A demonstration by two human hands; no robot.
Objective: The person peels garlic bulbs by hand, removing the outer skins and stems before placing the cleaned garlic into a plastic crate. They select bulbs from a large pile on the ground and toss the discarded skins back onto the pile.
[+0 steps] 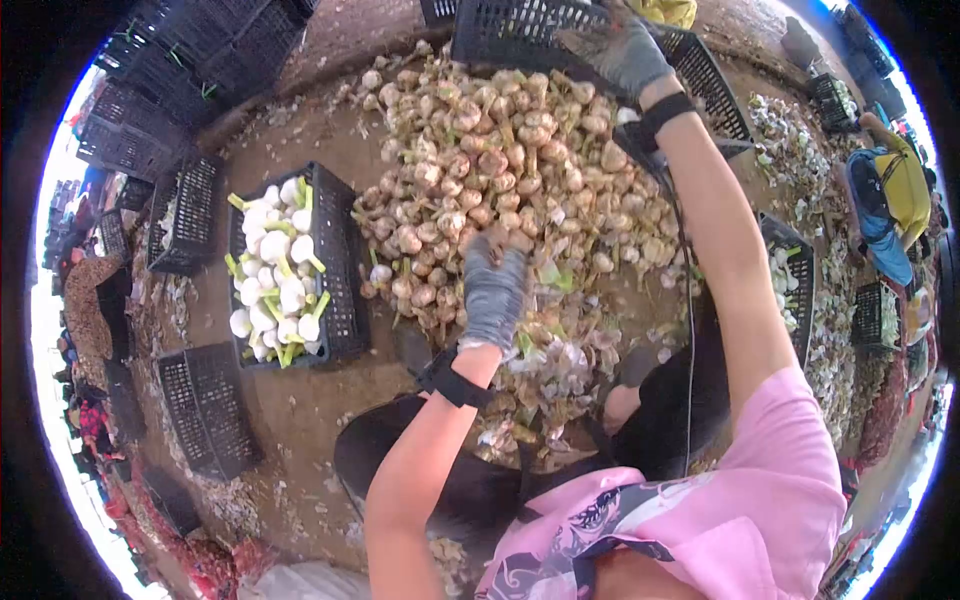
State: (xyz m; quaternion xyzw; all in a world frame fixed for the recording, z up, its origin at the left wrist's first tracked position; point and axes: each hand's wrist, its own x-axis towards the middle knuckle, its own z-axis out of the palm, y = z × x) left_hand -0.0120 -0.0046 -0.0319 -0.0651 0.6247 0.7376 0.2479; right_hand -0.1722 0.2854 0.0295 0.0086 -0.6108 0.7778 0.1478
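Observation:
My left hand (495,292), in a grey glove, reaches onto the near side of a big heap of untrimmed garlic bulbs (490,160). Its fingertips blend in with the brownish bulbs, so whether they grip one cannot be made out. Farther off, my right hand (628,55), gloved as well, is over a black plastic crate (510,35) behind the heap. The fingers there are spread, with thumb apart, against the crate. To the left stands another black crate (345,270) filled with peeled white garlic bulbs (275,265) with green stems. Loose garlic skins (560,370) lie before me.
At left, a slatted black crate (208,410) rests on the floor, with stacked crates (190,70) beyond. A crate of white garlic (790,275) stands by my right side. Other people work at both edges, one in a yellow top (905,190). A dark cord (690,330) hangs down.

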